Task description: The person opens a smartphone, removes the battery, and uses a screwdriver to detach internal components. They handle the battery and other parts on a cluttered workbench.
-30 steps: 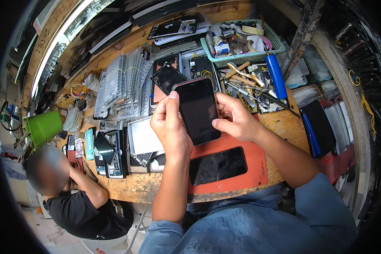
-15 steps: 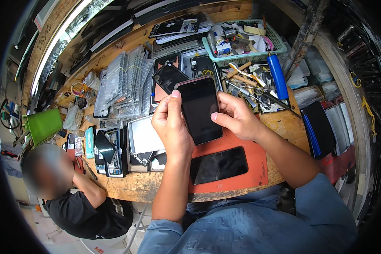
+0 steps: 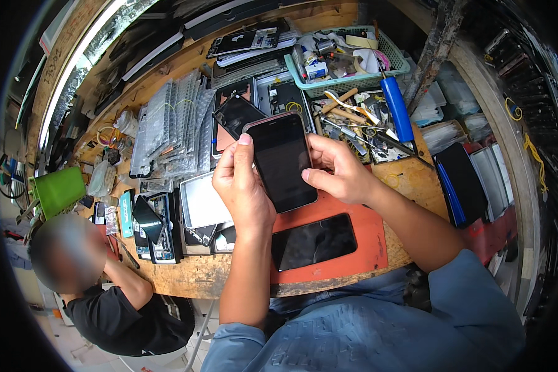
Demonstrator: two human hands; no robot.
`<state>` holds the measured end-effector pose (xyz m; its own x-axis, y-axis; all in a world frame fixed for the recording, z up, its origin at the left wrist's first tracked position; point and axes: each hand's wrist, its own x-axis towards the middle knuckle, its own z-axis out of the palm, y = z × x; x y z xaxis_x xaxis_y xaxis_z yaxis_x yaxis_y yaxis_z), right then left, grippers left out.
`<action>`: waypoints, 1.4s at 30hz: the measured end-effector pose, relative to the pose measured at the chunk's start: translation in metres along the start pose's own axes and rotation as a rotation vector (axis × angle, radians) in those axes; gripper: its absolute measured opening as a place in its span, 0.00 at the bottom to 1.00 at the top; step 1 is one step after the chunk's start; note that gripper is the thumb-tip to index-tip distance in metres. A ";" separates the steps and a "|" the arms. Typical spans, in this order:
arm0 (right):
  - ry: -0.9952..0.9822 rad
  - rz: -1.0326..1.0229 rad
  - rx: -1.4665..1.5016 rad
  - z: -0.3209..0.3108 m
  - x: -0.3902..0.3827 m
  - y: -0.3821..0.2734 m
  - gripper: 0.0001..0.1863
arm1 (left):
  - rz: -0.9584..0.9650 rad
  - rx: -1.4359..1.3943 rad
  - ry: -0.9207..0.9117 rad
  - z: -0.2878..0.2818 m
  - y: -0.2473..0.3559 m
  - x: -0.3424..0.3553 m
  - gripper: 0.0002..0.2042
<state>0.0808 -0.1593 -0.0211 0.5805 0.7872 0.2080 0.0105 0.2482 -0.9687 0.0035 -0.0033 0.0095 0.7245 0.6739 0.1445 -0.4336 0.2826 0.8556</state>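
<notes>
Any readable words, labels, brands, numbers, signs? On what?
Wooden beam, upper left: written marks, not transcribed.
Teal box: print too small to read.
White-and-blue package: print too small to read.
Blue shirt: raised pattern, possibly lettering, unreadable.
Held phone: dark screen, none visible.

The black rectangular phone hides some fingertips of the bare left hand from me, the black-shirted co-worker's head is blurred, and the blue cloth shirt is cut off below.
</notes>
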 end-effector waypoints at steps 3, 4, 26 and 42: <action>0.037 -0.010 -0.028 0.001 0.001 0.009 0.15 | -0.011 0.003 0.017 0.007 0.004 -0.002 0.09; 0.027 -0.003 -0.016 0.002 0.001 0.009 0.14 | -0.009 0.007 0.015 0.005 0.004 -0.002 0.09; -0.019 -0.013 0.014 -0.001 0.000 0.002 0.14 | -0.010 0.008 0.009 0.000 0.003 -0.001 0.10; 0.003 -0.022 0.035 0.000 0.001 0.001 0.09 | 0.017 0.000 -0.020 -0.004 0.003 0.001 0.09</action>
<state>0.0813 -0.1577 -0.0221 0.5830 0.7797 0.2285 -0.0051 0.2847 -0.9586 0.0005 0.0008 0.0103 0.7275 0.6650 0.1690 -0.4460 0.2710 0.8530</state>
